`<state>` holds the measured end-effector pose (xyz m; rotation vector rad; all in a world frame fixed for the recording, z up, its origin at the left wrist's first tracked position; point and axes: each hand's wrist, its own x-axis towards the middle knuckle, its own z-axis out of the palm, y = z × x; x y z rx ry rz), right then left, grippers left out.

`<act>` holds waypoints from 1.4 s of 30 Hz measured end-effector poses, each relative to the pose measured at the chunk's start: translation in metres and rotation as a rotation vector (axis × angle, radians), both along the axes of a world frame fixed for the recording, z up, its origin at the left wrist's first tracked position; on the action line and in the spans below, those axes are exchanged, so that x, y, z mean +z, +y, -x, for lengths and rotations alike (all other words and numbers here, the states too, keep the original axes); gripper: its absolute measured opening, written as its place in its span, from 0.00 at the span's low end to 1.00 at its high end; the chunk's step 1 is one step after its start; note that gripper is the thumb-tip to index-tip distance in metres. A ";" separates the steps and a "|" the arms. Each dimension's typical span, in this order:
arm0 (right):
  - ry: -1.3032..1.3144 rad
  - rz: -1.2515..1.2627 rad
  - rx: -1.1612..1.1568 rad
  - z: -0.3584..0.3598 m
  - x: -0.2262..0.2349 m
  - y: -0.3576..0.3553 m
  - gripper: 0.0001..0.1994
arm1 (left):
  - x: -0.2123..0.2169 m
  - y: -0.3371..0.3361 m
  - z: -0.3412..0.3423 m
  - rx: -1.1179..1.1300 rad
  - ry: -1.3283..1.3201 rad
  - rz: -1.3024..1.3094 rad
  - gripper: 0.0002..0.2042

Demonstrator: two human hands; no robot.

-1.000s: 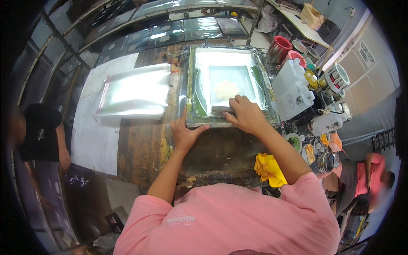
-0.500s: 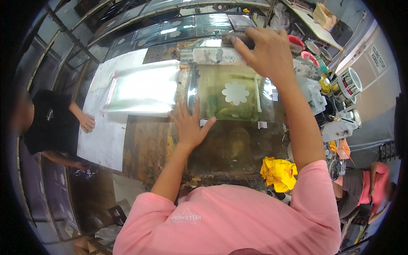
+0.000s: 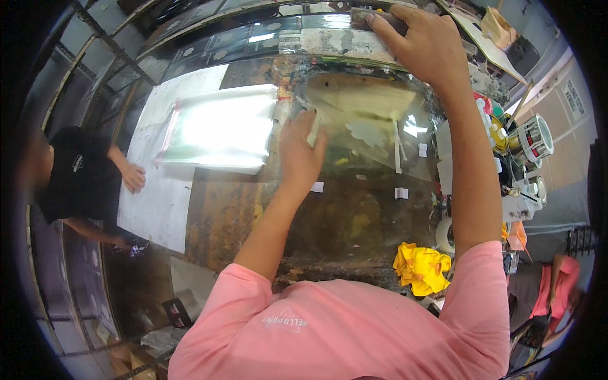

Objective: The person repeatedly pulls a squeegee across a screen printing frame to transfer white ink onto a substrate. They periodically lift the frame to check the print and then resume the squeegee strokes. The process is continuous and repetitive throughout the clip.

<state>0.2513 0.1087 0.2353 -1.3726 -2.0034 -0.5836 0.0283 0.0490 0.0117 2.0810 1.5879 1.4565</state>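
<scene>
I see a cluttered workshop, with a paint-stained wooden table (image 3: 218,212) in the middle. The wearer's left hand (image 3: 301,149) is half curled at the left edge of a clear sheet (image 3: 339,117); I cannot tell whether it has hold of that edge. The sheet lies on the table and bears a pale flower (image 3: 367,134). Beyond it, the right hand (image 3: 421,47) is closed around a dark block (image 3: 380,22) at a raised, speckled frame (image 3: 345,43). Further left sits a shiny stack of film (image 3: 218,130); nearer the body, a crumpled yellow cloth (image 3: 421,269). I judge the step as handling the sheet under the raised frame; the next move calls for a sure edge grip and a steady frame.
</scene>
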 end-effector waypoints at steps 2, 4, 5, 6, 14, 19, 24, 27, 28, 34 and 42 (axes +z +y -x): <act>0.015 0.100 -0.003 0.000 0.000 -0.001 0.25 | 0.004 -0.004 0.023 0.064 -0.034 0.045 0.21; -0.026 0.088 -0.030 -0.001 -0.003 -0.005 0.26 | 0.005 -0.008 0.058 0.149 -0.013 0.012 0.21; -0.044 0.091 -0.041 -0.001 -0.006 -0.006 0.26 | 0.003 -0.012 0.079 0.211 0.017 -0.017 0.21; -0.033 0.063 -0.031 0.000 -0.009 -0.007 0.27 | -0.001 -0.020 0.100 0.357 0.149 -0.012 0.22; -0.055 0.040 -0.035 -0.002 -0.014 -0.007 0.29 | -0.026 -0.037 0.319 0.538 0.173 -0.029 0.23; -0.057 -0.053 0.016 -0.005 -0.022 -0.006 0.27 | -0.027 -0.041 0.371 1.080 0.327 0.270 0.32; -0.069 -0.054 -0.016 -0.003 -0.020 -0.001 0.27 | -0.042 -0.029 0.249 0.447 0.608 0.019 0.29; 0.032 -0.020 0.058 -0.001 -0.012 0.001 0.26 | -0.052 -0.011 0.180 0.235 0.907 -0.030 0.27; 0.059 0.002 0.055 0.000 -0.010 0.001 0.26 | -0.053 -0.009 0.172 0.269 0.879 0.143 0.28; -0.024 0.023 0.028 -0.003 -0.010 -0.004 0.28 | -0.067 -0.002 0.165 0.275 0.768 0.430 0.28; 0.028 0.012 -0.006 0.000 -0.008 -0.004 0.27 | 0.001 0.013 0.163 0.133 0.583 0.337 0.24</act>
